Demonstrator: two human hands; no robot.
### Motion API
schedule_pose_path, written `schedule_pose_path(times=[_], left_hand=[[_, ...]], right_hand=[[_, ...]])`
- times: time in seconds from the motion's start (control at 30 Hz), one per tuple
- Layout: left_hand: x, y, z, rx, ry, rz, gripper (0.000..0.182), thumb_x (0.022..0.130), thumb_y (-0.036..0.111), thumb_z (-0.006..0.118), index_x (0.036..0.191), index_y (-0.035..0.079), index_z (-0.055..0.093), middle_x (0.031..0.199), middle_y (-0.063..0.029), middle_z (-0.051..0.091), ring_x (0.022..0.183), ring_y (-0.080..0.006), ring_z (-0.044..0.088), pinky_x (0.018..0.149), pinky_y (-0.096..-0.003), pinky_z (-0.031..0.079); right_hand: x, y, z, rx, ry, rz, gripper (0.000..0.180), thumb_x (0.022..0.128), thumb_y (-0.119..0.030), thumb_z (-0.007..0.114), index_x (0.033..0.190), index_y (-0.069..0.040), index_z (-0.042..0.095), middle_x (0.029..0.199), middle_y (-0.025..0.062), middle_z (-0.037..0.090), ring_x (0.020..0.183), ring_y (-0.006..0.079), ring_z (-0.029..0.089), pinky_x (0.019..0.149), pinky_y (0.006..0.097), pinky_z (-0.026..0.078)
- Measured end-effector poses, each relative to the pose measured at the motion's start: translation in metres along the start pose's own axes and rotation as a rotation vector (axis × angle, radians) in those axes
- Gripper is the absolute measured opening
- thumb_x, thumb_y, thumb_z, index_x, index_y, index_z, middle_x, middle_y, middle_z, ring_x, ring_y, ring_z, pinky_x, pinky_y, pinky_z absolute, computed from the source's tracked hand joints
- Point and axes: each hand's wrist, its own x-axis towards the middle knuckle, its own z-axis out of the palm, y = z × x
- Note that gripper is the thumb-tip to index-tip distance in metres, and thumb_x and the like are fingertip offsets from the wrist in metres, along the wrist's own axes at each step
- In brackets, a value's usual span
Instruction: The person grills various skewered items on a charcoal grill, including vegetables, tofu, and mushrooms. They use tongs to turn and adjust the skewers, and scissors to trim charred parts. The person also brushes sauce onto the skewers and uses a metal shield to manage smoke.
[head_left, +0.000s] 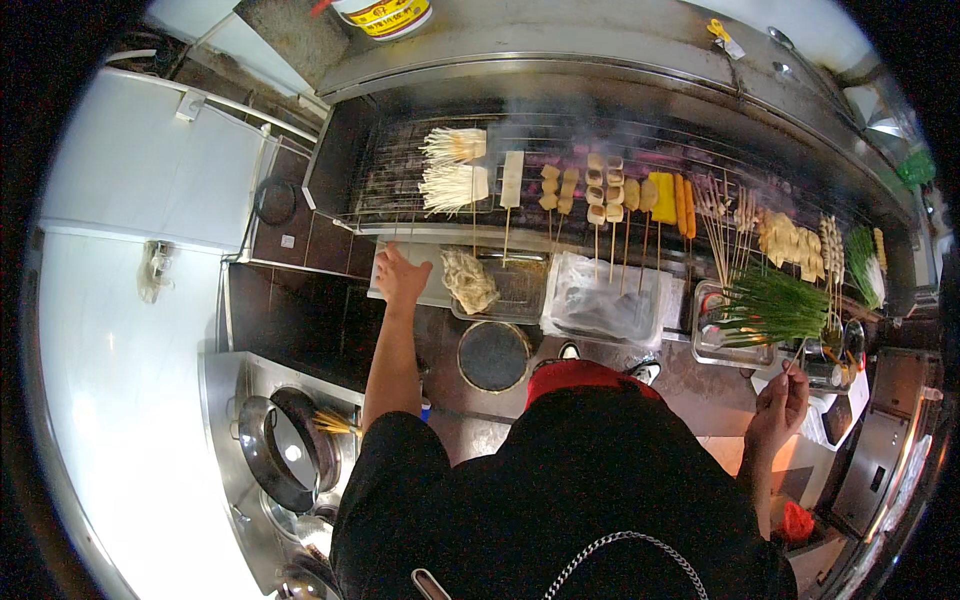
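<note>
My left hand (401, 274) is at the front left edge of the long charcoal grill (390, 165), its thumb apart from the fingers. Thin skewer ends lie just beyond the fingertips; whether they touch is unclear. My right hand (784, 401) pinches the stick of a skewer of green chives (780, 304), held over a metal tray (731, 356) at the right. On the grill lie enoki mushroom skewers (454, 187), a flat white piece (512, 180), stuffed-looking pale rolls (605, 187), a yellow slab (663, 196), orange sausages (684, 204) and skewered meat (791, 244).
A tray with a crumpled plastic bag (469, 281) and a plastic-lined tray (600, 300) stand before the grill. A round stool (493, 356) is on the floor. Left are a wok (277, 454) and steel counter (225, 375). A bucket (386, 16) stands on the back ledge. Smoke rises mid-grill.
</note>
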Motion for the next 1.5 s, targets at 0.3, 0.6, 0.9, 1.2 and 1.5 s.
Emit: schedule_pose_path(times=[0.3, 0.6, 0.9, 1.2, 1.5], left_hand=[[0.032, -0.015, 0.051, -0.138, -0.015, 0.118, 0.089, 0.087, 0.017, 0.076, 0.162, 0.011, 0.028, 0.136, -0.0210, 0.058, 0.121, -0.0357, 0.060, 0.102, -0.0450, 0.055], [-0.023, 0.055, 0.034, -0.284, 0.450, 0.607, 0.029, 0.095, 0.028, 0.071, 0.105, 0.001, 0.067, 0.105, -0.0181, 0.068, 0.095, -0.0390, 0.065, 0.087, -0.0508, 0.054], [-0.094, 0.144, 0.087, -1.266, -0.661, 0.135, 0.029, 0.109, 0.019, 0.049, 0.116, -0.002, 0.066, 0.070, -0.0052, 0.061, 0.056, -0.0140, 0.059, 0.049, -0.0324, 0.045], [-0.131, 0.181, 0.063, -0.774, -0.072, 0.560, 0.031, 0.100, 0.022, 0.063, 0.113, -0.006, 0.067, 0.091, -0.0191, 0.072, 0.077, -0.0359, 0.070, 0.072, -0.0466, 0.056], [-0.162, 0.264, 0.064, -1.270, -0.647, 0.096, 0.027, 0.100, 0.021, 0.067, 0.109, -0.005, 0.072, 0.082, -0.0079, 0.072, 0.055, -0.0109, 0.057, 0.047, -0.0273, 0.043]], right_hand=[[0.017, 0.007, 0.003, 0.055, -0.023, -0.043, 0.016, 0.105, -0.011, 0.057, 0.118, -0.001, 0.060, 0.072, -0.0044, 0.047, 0.055, 0.0018, 0.034, 0.047, 0.0206, 0.025], [0.015, 0.006, -0.003, 0.028, 0.019, -0.033, 0.017, 0.104, -0.010, 0.058, 0.118, 0.000, 0.060, 0.074, -0.0039, 0.049, 0.054, 0.0019, 0.033, 0.046, 0.0209, 0.024], [0.014, 0.000, -0.003, 0.061, -0.045, -0.062, 0.017, 0.104, -0.010, 0.059, 0.118, -0.001, 0.060, 0.074, -0.0057, 0.046, 0.056, 0.0013, 0.033, 0.048, 0.0205, 0.025], [0.014, 0.007, -0.001, 0.108, -0.104, 0.009, 0.014, 0.101, -0.015, 0.066, 0.114, -0.009, 0.063, 0.086, -0.0045, 0.056, 0.065, 0.0025, 0.044, 0.053, 0.0188, 0.034], [0.010, 0.004, 0.004, 0.105, -0.112, 0.046, 0.008, 0.102, -0.009, 0.061, 0.110, -0.008, 0.061, 0.084, -0.0054, 0.054, 0.065, 0.0017, 0.042, 0.054, 0.0182, 0.034]])
